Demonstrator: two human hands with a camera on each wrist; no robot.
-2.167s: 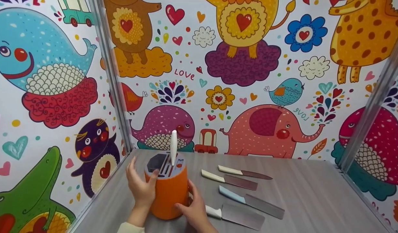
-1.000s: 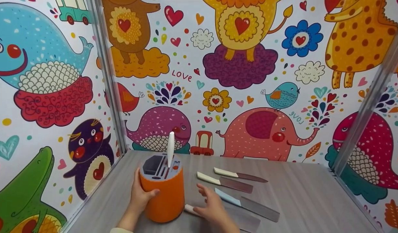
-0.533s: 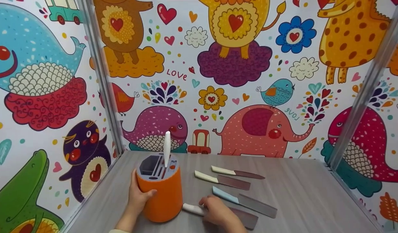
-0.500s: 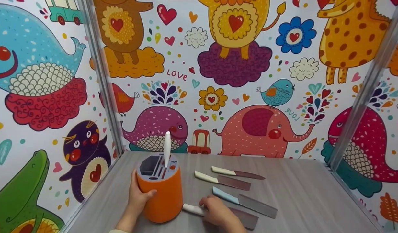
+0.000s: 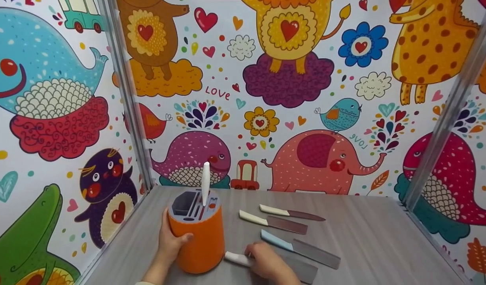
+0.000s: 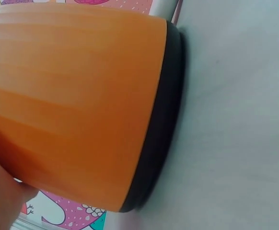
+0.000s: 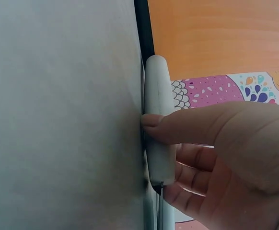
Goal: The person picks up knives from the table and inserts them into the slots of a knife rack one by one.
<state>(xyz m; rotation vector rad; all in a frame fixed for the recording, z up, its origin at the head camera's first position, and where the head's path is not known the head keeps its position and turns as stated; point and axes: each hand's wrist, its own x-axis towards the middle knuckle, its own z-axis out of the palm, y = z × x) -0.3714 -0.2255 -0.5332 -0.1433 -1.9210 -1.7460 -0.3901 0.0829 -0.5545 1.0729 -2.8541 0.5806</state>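
An orange knife block (image 5: 201, 247) with a grey slotted top stands upright on the table. My left hand (image 5: 171, 242) holds its left side, thumb across the front and fingers mostly hidden behind. One white-handled knife (image 5: 205, 182) sticks up from a slot. Right of the block lies a cleaver (image 5: 304, 269) with a white handle and broad blade. My right hand (image 5: 268, 261) pinches that handle near the blade. In the right wrist view, the thumb lies on one side of the cleaver handle (image 7: 158, 96) and curled fingers on the other.
Beyond the cleaver lie a blue-handled knife (image 5: 276, 240), a cream-handled broad knife (image 5: 252, 217) and a cream-handled pointed knife (image 5: 274, 209), blades to the right. Walls with cartoon prints and a metal corner post (image 5: 132, 107) border the grey table (image 5: 365, 229).
My right hand has left the block and moved right and down onto the cleaver handle, where it now grips. My left hand has shifted lower on the block, its thumb now off the rim.
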